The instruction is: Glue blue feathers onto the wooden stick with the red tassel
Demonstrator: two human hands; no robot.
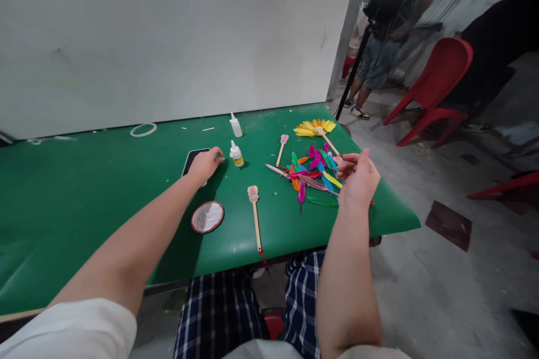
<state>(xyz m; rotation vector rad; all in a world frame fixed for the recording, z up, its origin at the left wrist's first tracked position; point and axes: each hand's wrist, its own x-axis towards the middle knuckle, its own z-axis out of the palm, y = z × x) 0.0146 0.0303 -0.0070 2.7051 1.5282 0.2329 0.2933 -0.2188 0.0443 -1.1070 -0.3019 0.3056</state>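
Observation:
My left hand [205,165] lies over a dark phone [194,157], fingertips drawn together; whatever they pinch, if anything, is too small to make out. Just right of it stands a small glue bottle [236,155] with a yellow label, and behind that a white bottle [236,125]. My right hand [359,179] hovers at the right edge of a pile of coloured feathers [314,174], fingers loosely bent and apart, with nothing visible in them. A pinkish stick head [338,160] shows by its fingertips. Beyond lies a yellow feather fan [314,127] with a wooden handle.
On the green table [105,179] are a round white-faced disc with red rim [207,217], a wooden stick with red tassel [256,219], a shorter stick [281,148] and a clear ring [144,130]. A white panel [168,45] closes the back. A person and red chair [442,78] are at right.

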